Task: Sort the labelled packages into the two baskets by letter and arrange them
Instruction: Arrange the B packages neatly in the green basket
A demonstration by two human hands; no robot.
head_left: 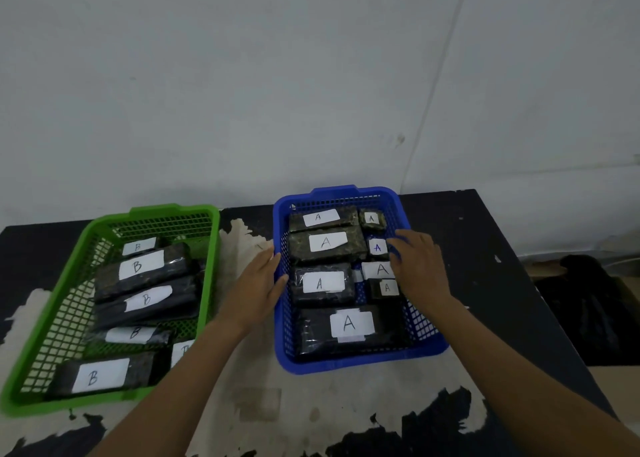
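A blue basket (356, 365) in the middle of the table holds several dark wrapped packages with white labels marked A (349, 325). To its left, a green basket (45, 321) holds several dark packages marked B (100, 375). My left hand (258, 285) rests flat against the outside of the blue basket's left wall, fingers straight. My right hand (417, 264) lies over the basket's right side, its fingers curled down among the small A packages (377, 247); whether it grips the basket wall or a package is hidden.
The black table top (491, 283) is worn to a pale patch (311, 404) in front and between the baskets. A white wall stands right behind. A dark bag (595, 304) lies in a cardboard box past the table's right edge.
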